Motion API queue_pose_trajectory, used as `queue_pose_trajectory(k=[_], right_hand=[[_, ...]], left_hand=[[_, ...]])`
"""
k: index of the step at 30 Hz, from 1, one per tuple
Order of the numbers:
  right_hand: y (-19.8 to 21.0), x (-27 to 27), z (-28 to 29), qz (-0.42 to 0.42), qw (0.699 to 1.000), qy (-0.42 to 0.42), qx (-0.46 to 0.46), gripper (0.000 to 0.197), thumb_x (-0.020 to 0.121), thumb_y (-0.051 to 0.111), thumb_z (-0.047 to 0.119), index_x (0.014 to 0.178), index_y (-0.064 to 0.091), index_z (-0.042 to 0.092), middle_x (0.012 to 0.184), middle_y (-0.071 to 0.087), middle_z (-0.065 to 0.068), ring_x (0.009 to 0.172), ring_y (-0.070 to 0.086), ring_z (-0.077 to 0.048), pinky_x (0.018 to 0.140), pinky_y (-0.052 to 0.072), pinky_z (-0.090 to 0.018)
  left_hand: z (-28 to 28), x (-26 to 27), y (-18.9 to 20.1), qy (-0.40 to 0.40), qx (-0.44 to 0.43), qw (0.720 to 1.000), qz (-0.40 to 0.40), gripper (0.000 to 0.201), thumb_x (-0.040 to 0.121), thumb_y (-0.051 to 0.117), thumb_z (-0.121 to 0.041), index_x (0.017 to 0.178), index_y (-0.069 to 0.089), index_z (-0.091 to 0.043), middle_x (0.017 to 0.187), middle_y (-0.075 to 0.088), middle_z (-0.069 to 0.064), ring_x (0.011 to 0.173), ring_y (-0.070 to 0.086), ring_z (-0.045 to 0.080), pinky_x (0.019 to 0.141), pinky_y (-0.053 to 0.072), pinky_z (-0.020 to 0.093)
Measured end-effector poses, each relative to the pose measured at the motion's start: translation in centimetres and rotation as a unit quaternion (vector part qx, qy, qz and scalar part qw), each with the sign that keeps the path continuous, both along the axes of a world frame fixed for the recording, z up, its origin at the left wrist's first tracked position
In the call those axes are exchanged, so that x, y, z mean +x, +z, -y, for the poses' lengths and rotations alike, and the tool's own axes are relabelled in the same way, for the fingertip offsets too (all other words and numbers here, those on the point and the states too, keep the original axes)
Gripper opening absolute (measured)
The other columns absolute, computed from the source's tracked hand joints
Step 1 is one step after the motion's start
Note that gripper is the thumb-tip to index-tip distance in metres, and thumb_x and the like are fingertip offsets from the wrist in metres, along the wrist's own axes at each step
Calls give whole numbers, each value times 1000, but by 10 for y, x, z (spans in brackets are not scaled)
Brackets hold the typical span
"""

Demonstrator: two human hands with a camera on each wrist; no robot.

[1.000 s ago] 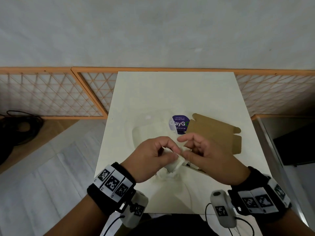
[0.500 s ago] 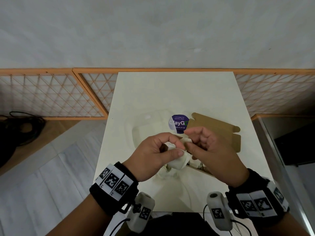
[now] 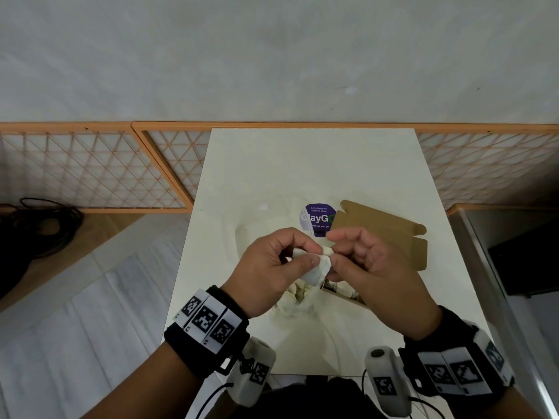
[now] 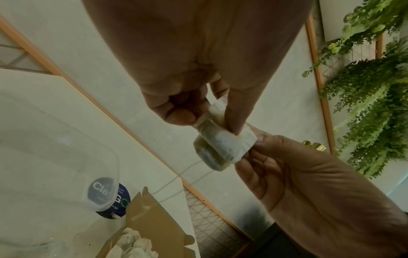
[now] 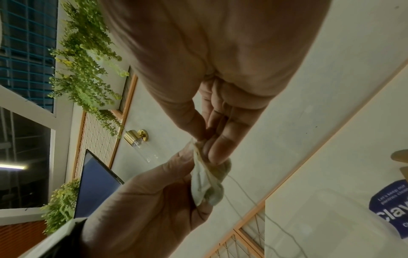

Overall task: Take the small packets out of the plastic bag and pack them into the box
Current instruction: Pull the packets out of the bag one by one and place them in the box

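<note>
Packet [image 3: 316, 269] first: I see one small white pouch held up in the air between both hands, above the near part of the table [image 3: 272, 164]. My read of the left hand [image 3: 272, 267] is that thumb and curled fingers pinch the pouch's left side; the left wrist view shows the thumb pressing across the folded paper. The right hand [image 3: 372, 267] pinches the pouch's other end between thumb and forefinger, its remaining fingers loosely bent. So the two hands are together, both clamped on the same packet, fingertips nearly touching.

Below them I can make out the plastic bag [image 3: 290, 300], clear and crumpled on the tabletop, with more pale packets inside it (I cannot count them). Just right of it sits the box [image 3: 387, 234], brown cardboard, its lid flap lying open toward the far side; the left wrist view shows several white packets [image 4: 134, 244] already lying in it. A thin string hangs from the held pouch. A round purple sticker [image 3: 319, 219] lies on the table beside the box flap.
</note>
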State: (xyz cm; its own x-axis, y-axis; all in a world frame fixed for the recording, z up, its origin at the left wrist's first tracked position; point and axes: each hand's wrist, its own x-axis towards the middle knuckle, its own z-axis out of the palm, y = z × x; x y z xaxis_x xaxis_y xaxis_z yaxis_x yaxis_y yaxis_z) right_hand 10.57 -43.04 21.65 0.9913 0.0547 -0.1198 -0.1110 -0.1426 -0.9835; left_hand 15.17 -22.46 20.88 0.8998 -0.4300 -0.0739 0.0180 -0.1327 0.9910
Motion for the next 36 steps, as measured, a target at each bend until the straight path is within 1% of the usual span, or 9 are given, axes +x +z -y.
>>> queue_pose_trajectory(k=[5,11,14,16,20,25,28,33,36], right_hand=[[3,2,2,34,999,-40,-12,25,99,65,0,114,66,19,94,77,-5,87,78,-21,81,63,-34],[9,9,12,40,995,-84,-20,23,98,64,-1,112,67,17,94,78,-4,85,79,-21,77,64,-29],[11,10,16,40,995,-91,-30,20,98,64,-1,111,67,15,92,79,1,84,79,-19,76,63,-27],[12,9,17,40,994,-90,-42,20,99,65,0,111,68,15,91,80,2,84,79,-17,76,63,-25],[12,9,17,41,993,-97,-49,19,97,67,3,110,69,18,93,80,4,85,79,-16,77,63,-26],[16,7,11,44,994,-98,-23,20,98,66,-1,108,69,16,94,80,1,84,79,-15,79,64,-26],[20,5,6,62,993,-92,-35,21,96,68,1,107,70,19,95,80,0,88,79,-16,83,63,-32],[25,2,3,107,986,-78,-103,20,96,71,4,106,70,22,95,77,8,92,75,-14,82,61,-26],[23,3,4,129,980,-78,-132,21,96,70,4,107,71,22,96,76,12,94,75,-11,81,58,-19]], left_hand=[[-4,-3,-3,-8,42,999,-11,5,91,71,-24,96,73,-24,95,73,12,87,66,42,80,57,57],[-7,-3,-1,-15,60,998,4,10,97,70,-14,95,71,-24,90,73,6,79,65,30,73,56,42],[-7,-2,4,-10,52,999,4,7,94,67,-18,95,71,-25,85,70,0,71,58,14,67,51,28],[-6,-2,7,-9,48,999,-1,8,91,65,-22,95,70,-27,80,66,-8,70,54,9,66,49,24],[-1,0,11,-17,38,999,-14,13,92,67,-21,99,73,-31,80,65,-15,71,56,9,67,50,23],[13,2,14,-40,44,998,-14,26,97,70,-14,120,74,-24,92,73,-15,78,66,8,77,58,29],[22,3,16,-52,45,997,-28,24,98,69,-13,118,76,-23,98,79,3,81,73,28,79,61,44],[24,5,15,-41,39,998,-10,21,100,67,-9,104,81,-23,91,80,-8,80,74,10,77,58,25],[22,6,13,-16,31,999,-11,20,99,68,-9,102,82,-24,96,81,-7,89,75,11,84,58,26]])
